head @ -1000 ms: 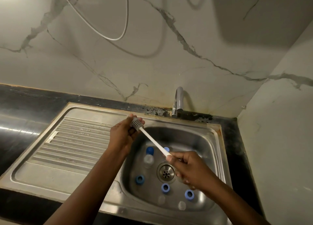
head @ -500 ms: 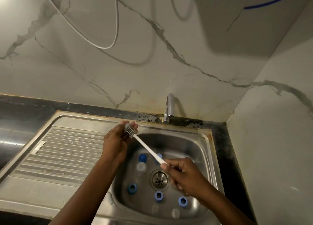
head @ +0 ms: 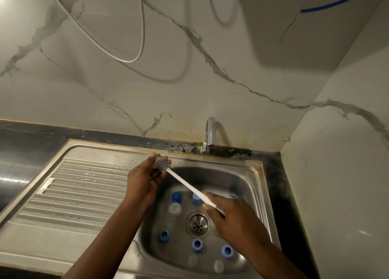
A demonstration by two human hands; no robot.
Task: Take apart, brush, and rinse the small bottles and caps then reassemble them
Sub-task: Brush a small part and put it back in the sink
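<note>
Since a second ago my view has tipped up the wall, and the right hand (head: 233, 217) has gone blurry where it grips the end of the grey-headed, white-handled brush (head: 185, 183). Nearest me, three blue ring-shaped plastic caps (head: 197, 245) lie in the stainless steel sink basin (head: 242, 184). By the drain lies a small clear bottle with a blue cap (head: 175, 204). Farther off, the left hand (head: 145, 177) curls round the brush head. I cannot tell if it holds a bottle too. Beyond stands the chrome tap (head: 209, 135).

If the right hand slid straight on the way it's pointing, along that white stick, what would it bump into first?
Probably the brush's grey head, held by the left hand. The right hand points along the white handle toward it; depth is unclear.
</note>
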